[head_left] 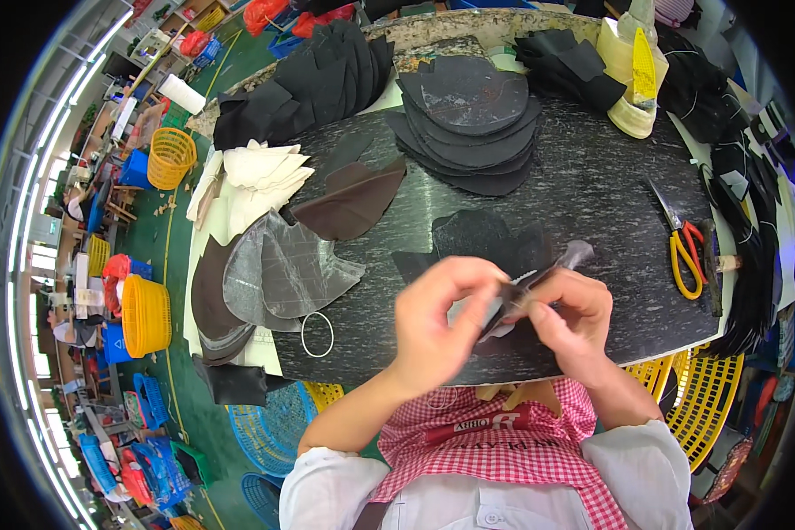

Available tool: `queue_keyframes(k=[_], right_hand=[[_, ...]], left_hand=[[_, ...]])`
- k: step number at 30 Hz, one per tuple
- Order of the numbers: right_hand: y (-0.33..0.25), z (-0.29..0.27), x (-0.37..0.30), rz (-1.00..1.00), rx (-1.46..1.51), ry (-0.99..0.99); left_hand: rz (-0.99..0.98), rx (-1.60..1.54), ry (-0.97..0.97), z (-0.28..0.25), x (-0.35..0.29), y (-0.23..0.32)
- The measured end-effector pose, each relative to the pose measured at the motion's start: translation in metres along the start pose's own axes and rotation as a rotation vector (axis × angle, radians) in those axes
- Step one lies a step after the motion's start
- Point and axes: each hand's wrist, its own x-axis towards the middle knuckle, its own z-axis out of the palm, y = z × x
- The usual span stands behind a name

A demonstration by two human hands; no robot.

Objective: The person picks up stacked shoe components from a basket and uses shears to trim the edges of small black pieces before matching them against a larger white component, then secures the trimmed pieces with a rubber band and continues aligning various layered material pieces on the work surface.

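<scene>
Dark pc (538,276), small, blurred in part: up btwn both hands, above near edge of table (618,203). L hand (437,309): fingers and thumb pinched on its left side. R hand (576,314): same, fingertips curled in on its right side; hands close tog. Just beyond: loose blk pcs (477,237), flat on table. Farther back, ctr: blk stack (468,110), rounded pcs, fanned. To left: brown pc (353,201); grey sheets (305,274), overlapping, w/ white ring (318,334) near their lower edge; white pcs (265,172), piled, behind these. Far left corner: blk pile (313,84), overlapping. Right: scissors (680,247), orange & yellow handles, blades pointing away. Far right corner: cream stand (625,84) w/ yellow item on it. Below table's right edge: yellow basket (709,402).
</scene>
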Motion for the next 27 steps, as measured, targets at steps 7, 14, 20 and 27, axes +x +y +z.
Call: queue_keyframes(k=[7, 14, 20, 27], right_hand=[[-0.007, 0.004, 0.003, -0.066, -0.230, 0.000], [-0.010, -0.001, 0.013, -0.135, -0.353, 0.068], [-0.018, -0.027, 0.009, 0.155, -0.041, 0.105], [-0.021, -0.009, 0.017, -0.210, -0.472, 0.000]], left_hand=[[0.113, 0.025, -0.208, 0.008, 0.005, 0.003], [0.113, 0.221, -0.148, 0.008, 0.010, 0.011], [-0.093, -0.101, -0.317, -0.022, 0.027, 0.003], [-0.204, -0.201, -0.394, -0.001, 0.042, 0.012]])
